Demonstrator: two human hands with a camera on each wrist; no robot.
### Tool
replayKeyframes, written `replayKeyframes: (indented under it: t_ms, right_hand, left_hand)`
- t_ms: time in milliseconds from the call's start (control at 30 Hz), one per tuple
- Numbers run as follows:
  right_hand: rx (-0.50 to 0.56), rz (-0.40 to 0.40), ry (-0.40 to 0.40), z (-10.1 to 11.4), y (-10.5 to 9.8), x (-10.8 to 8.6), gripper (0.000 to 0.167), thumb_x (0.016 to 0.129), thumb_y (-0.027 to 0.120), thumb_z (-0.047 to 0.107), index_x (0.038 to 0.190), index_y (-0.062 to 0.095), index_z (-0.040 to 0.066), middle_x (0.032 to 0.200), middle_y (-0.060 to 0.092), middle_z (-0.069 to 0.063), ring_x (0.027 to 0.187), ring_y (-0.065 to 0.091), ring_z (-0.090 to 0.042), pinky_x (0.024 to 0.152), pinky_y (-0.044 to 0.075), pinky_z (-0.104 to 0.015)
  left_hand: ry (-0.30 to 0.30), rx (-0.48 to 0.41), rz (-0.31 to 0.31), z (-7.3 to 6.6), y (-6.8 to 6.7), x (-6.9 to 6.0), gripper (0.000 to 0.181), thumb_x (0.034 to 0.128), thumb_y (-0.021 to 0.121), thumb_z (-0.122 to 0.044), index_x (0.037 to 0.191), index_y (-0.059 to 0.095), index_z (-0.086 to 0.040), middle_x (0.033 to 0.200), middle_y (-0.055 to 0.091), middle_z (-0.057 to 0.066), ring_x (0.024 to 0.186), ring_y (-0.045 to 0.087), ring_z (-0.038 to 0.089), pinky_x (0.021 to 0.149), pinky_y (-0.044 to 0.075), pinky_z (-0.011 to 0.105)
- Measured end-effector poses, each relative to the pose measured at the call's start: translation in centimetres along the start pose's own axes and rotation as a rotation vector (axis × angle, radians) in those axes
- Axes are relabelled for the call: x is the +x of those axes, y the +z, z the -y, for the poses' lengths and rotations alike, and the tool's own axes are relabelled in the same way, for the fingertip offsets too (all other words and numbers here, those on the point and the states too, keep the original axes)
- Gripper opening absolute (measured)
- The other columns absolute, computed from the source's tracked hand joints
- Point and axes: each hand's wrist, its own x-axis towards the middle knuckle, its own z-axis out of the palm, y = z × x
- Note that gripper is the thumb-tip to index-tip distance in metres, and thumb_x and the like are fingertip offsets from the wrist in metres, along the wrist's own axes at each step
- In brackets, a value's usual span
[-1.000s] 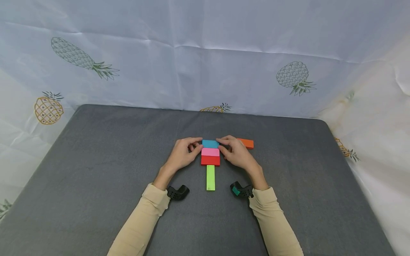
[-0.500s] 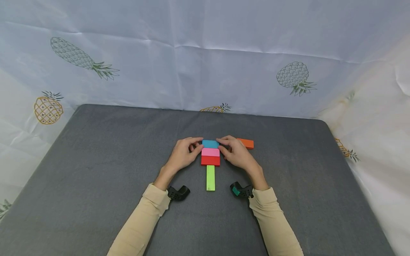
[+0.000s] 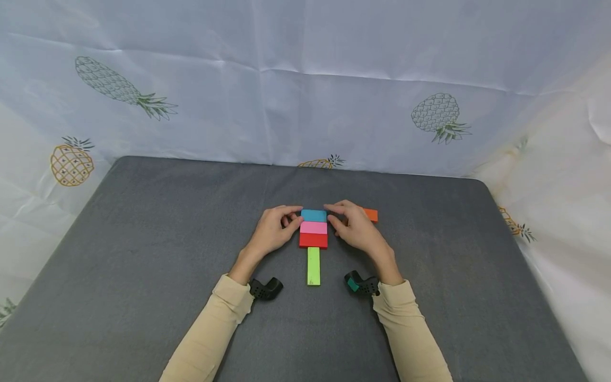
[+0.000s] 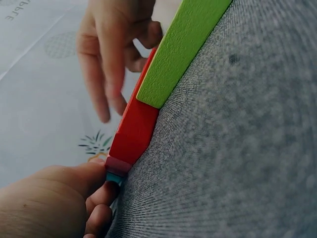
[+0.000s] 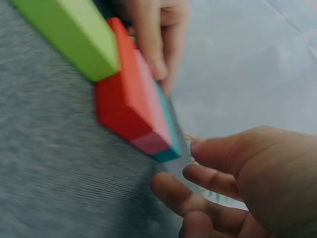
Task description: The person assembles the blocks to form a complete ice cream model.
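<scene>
A blue block (image 3: 313, 215), a pink block (image 3: 313, 227) and a red block (image 3: 313, 241) lie side by side across the table, edges touching. From the middle of the red block's near side, a lime-green block (image 3: 313, 266) points toward me. My left hand (image 3: 273, 227) holds the blue block's left end between thumb and index finger; its other fingers are bent. Just off the right end, my right hand (image 3: 357, 227) has thumb and index finger spread. The right wrist view shows a gap between its fingers (image 5: 171, 191) and the blocks.
An orange block (image 3: 371, 215) lies beyond my right hand, partly covered by it. The grey table (image 3: 167, 254) has its far edge against a pale curtain (image 3: 267, 106) printed with pineapples. Black wrist straps (image 3: 265, 288) sit at both cuffs.
My right hand has shifted slightly right, its fingertips coming away from the blue block's right end. The left hand and the blocks look unmoved.
</scene>
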Motion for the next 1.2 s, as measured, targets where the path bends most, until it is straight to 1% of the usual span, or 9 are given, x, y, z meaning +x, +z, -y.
replayKeyframes:
  t_ms: [100,200,300,500,667,867,1000,1100,1200]
  right_hand:
    - [-0.010,-0.053,-0.016,0.1,-0.8,-0.2,0.034,0.099,0.066,0.009,0.132,0.067,0.000,0.120,0.065,-0.021,0.057,0.060,-0.014,0.056,0.049,-0.025]
    - [-0.031,-0.105,-0.023,-0.1,-1.6,-0.5,0.032,0.098,0.069,0.012,0.128,0.070,0.003,0.116,0.066,-0.018,0.054,0.055,-0.015,0.055,0.045,-0.025]
    - [-0.036,-0.136,-0.029,-0.3,-2.1,-0.7,0.031,0.096,0.071,0.012,0.126,0.071,0.003,0.113,0.065,-0.018,0.054,0.053,-0.013,0.054,0.043,-0.025]
    - [0.010,-0.159,-0.010,-1.0,-2.9,-1.1,0.034,0.094,0.075,0.013,0.126,0.071,0.002,0.116,0.066,-0.020,0.060,0.057,-0.016,0.059,0.048,-0.024]
    - [0.042,-0.163,0.018,-1.7,-3.7,-1.4,0.037,0.092,0.077,0.016,0.127,0.071,0.005,0.110,0.065,-0.016,0.064,0.061,-0.019,0.062,0.051,-0.025]
    - [0.061,-0.181,0.039,-2.7,-4.7,-1.9,0.036,0.093,0.076,0.016,0.128,0.071,0.005,0.106,0.064,-0.014,0.072,0.063,-0.015,0.066,0.053,-0.024]
    - [0.081,-0.204,0.044,-3.4,-5.2,-2.3,0.034,0.094,0.075,0.014,0.126,0.072,0.003,0.103,0.063,-0.015,0.070,0.058,-0.008,0.063,0.051,-0.022]
    - [0.103,-0.216,0.048,-3.9,-5.6,-2.5,0.033,0.094,0.075,0.012,0.125,0.072,0.001,0.101,0.062,-0.016,0.064,0.055,-0.008,0.059,0.049,-0.023]
    - [0.092,-0.213,0.062,-4.3,-5.8,-2.7,0.033,0.094,0.074,0.012,0.125,0.072,0.001,0.103,0.061,-0.017,0.063,0.054,-0.007,0.059,0.049,-0.023]
  left_hand:
    - [-0.001,-0.004,0.001,0.0,0.0,0.0,0.031,0.0960,0.070,-0.011,0.123,0.072,0.004,0.090,0.073,0.015,0.067,0.055,0.012,0.062,0.043,0.020]
    - [0.006,-0.001,-0.003,-0.1,0.0,-0.1,0.031,0.0960,0.070,-0.011,0.123,0.072,0.004,0.091,0.073,0.015,0.067,0.056,0.013,0.062,0.043,0.021]
    - [0.006,-0.002,-0.004,-0.1,0.0,-0.2,0.031,0.0959,0.070,-0.011,0.123,0.072,0.004,0.091,0.073,0.015,0.068,0.056,0.013,0.063,0.043,0.021]
    - [0.003,-0.006,-0.003,0.0,0.1,-0.2,0.031,0.0961,0.070,-0.011,0.123,0.072,0.004,0.091,0.072,0.015,0.068,0.056,0.013,0.063,0.044,0.021]
    - [-0.005,-0.002,-0.002,0.2,0.1,-0.1,0.030,0.0968,0.069,-0.012,0.123,0.072,0.003,0.091,0.072,0.015,0.068,0.055,0.013,0.063,0.044,0.022]
    - [-0.005,0.003,-0.005,0.2,0.2,0.0,0.030,0.0971,0.068,-0.013,0.123,0.072,0.003,0.092,0.073,0.014,0.068,0.055,0.013,0.063,0.044,0.022]
    - [-0.004,0.004,-0.005,0.3,0.2,0.0,0.030,0.0972,0.068,-0.013,0.123,0.072,0.003,0.092,0.073,0.014,0.068,0.056,0.013,0.063,0.044,0.022]
    - [-0.008,0.005,-0.004,0.3,0.2,-0.1,0.030,0.0971,0.069,-0.013,0.123,0.072,0.002,0.092,0.073,0.014,0.069,0.056,0.014,0.063,0.044,0.022]
    - [-0.014,0.006,-0.003,0.3,0.2,-0.1,0.030,0.0970,0.069,-0.013,0.123,0.072,0.002,0.092,0.072,0.014,0.069,0.056,0.014,0.064,0.044,0.022]
